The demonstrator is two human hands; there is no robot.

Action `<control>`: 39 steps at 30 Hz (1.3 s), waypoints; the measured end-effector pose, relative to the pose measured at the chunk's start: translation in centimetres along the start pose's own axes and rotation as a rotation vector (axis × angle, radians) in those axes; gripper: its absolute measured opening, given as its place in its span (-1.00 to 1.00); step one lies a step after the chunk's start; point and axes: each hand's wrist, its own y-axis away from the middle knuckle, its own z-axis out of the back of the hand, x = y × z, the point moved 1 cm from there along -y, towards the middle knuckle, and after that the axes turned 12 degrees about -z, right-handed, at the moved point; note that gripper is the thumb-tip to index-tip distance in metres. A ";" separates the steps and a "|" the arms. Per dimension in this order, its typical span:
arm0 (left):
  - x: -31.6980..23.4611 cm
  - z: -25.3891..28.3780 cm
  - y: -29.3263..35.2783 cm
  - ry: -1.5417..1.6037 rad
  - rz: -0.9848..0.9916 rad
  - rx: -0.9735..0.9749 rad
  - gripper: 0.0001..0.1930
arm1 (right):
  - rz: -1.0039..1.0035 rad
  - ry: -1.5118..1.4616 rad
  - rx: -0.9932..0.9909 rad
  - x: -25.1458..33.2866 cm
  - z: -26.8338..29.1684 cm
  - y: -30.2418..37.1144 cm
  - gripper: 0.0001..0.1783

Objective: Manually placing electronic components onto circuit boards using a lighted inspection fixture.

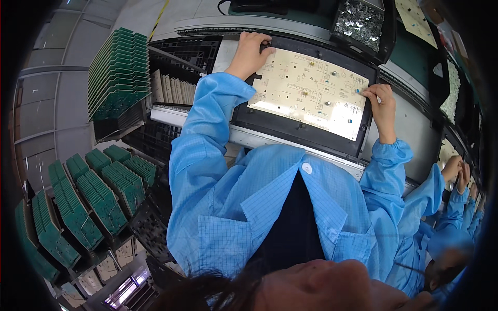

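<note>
A cream circuit board (290, 85) lies in a black frame (298, 128) in front of me. Small parts stand on it, among them a blue component (349, 121) near its lower right corner. My left hand (251, 56) is closed around the frame's upper left corner, with the thumb by the board's edge. At the board's right edge, the fingertips of my right hand (382, 103) are pinched together. Another small blue component (358, 90) sits right at those fingertips; whether they grip it is hidden.
Past the frame, a black bin (359, 26) holds many small metallic parts. Green boards (119, 72) stand stacked at left, with more racked boards (88, 192) below. A rail (254, 30) runs behind the frame. Co-workers' hands (456, 171) show at right.
</note>
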 end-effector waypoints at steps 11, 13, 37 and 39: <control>2.1 0.5 -1.9 0.135 -0.164 0.142 -0.87 | 0.200 0.109 0.208 6.3 -2.0 -5.1 -0.67; 1.4 0.2 -2.5 0.134 -0.177 0.120 -0.90 | 0.151 0.107 0.247 6.7 -3.9 -6.3 -0.66; 1.4 2.8 3.0 0.081 -0.184 0.117 -0.76 | 0.099 0.039 0.285 7.1 2.1 -3.0 -0.67; 1.7 2.7 2.8 0.103 -0.245 0.121 -0.82 | 0.016 -0.008 0.229 6.4 3.9 -1.7 -0.69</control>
